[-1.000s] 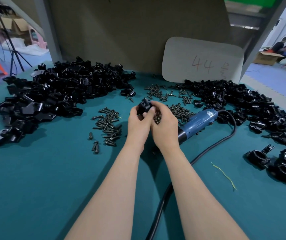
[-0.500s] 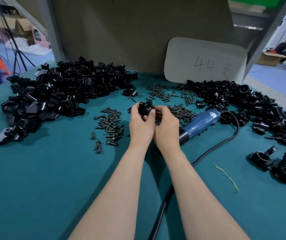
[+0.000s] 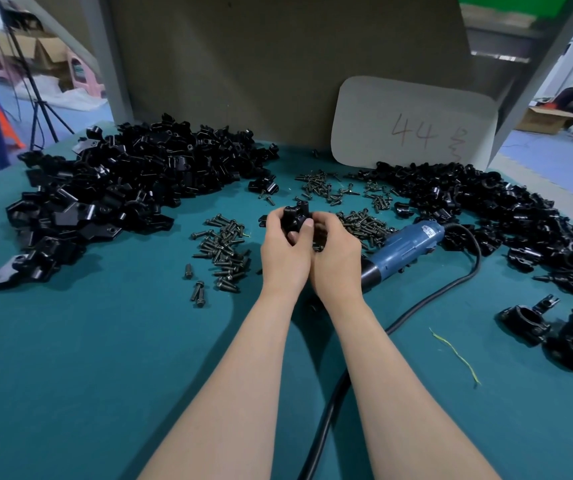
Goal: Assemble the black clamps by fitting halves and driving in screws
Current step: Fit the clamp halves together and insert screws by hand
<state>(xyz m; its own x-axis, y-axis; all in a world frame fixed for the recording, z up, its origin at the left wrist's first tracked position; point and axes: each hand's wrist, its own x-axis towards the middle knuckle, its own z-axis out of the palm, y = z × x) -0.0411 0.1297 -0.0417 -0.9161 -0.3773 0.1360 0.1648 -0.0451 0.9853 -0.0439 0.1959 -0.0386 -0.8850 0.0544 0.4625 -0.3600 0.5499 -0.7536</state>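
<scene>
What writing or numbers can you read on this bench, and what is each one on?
"44": handwritten in red on the white card leaning against the back board.
Scribble to the right of the "44" on the same card: not legible.
Small sticker on the blue driver: too small to read.
Clamp in the hands: no text shows.

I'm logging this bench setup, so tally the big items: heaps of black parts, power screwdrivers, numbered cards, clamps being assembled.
Big heaps of black parts: 2
Power screwdriver: 1
Numbered card: 1
Clamp being assembled: 1
Total: 5
</scene>
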